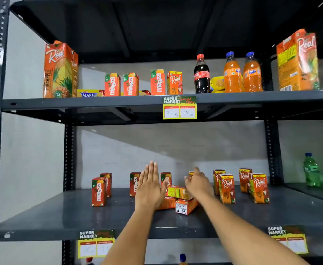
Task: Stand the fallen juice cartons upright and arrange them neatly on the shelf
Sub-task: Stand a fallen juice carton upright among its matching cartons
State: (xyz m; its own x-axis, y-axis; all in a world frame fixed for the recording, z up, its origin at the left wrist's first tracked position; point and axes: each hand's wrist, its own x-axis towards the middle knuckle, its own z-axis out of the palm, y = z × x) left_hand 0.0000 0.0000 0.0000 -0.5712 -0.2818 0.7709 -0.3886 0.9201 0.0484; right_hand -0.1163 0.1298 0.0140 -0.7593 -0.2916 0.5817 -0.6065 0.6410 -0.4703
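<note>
**Both hands over the fallen cartons on the middle shelf**

Nearest us, our forearms reach in over the front lip of the dark grey metal shelf (42, 217), whose smooth deck lies bare ahead of the cartons. Our left hand (150, 185) is flat, fingers straight and together, holding nothing. Just right of its palm lie the fallen juice cartons (178, 199): small orange cardboard boxes on their sides, one stacked across the others, a white end panel facing us. Our right hand (197, 183) hovers above that pile, fingers spread and slightly curled, gripping nothing. Behind and to either side stand upright cartons: red Maaza cartons (99, 191) to the left, Real cartons (227, 188) to the right, with open deck between the rows. Far right stand green bottles (312, 170).
</note>
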